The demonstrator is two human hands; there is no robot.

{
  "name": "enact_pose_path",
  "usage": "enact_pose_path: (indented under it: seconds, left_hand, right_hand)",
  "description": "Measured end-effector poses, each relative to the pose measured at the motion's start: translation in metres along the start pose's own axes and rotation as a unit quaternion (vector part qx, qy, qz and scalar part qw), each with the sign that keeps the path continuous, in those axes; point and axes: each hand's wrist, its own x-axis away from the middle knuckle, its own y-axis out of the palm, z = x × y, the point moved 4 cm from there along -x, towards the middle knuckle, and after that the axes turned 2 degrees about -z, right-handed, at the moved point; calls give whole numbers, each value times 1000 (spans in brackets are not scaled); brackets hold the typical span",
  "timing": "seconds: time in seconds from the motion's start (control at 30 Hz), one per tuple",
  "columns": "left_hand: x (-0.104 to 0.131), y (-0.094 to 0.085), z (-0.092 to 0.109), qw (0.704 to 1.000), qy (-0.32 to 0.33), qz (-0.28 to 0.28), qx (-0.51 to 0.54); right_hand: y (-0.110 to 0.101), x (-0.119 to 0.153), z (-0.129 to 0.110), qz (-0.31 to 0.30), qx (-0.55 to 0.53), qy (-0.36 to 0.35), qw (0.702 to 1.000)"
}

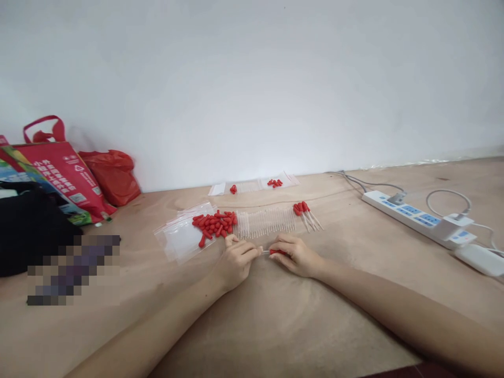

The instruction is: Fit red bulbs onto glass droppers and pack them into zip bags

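Observation:
My left hand [239,258] is closed on the left end of a thin clear dropper tube [265,252]. In the fingers of my right hand [297,255] is a red rubber bulb [277,252], which meets the tube's right end; how far the tube reaches into it is hidden. Just beyond my hands lies a row of clear dropper tubes [265,222]. A pile of loose red bulbs [214,226] is at the row's left, partly over clear zip bags [177,239]. To its right several droppers with red bulbs [307,214] lie side by side.
By the wall lie bags [254,185] with tubes and red bulbs. A white power strip [417,216] with plugs and cables runs along the right. On the left are a red shopping bag [59,168], a red plastic bag [114,176] and a black item [35,231].

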Motion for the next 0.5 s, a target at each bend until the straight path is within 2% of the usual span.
enact_pose_path:
  seconds: [0.37,0.5]
  left_hand:
    - [-4,-5,9,997,33,70,21]
    - [-4,-4,9,997,28,66,31]
  right_hand:
    - [5,-2,-4,-32,85,-18,996]
    - [5,-4,-4,-30,76,-14,997]
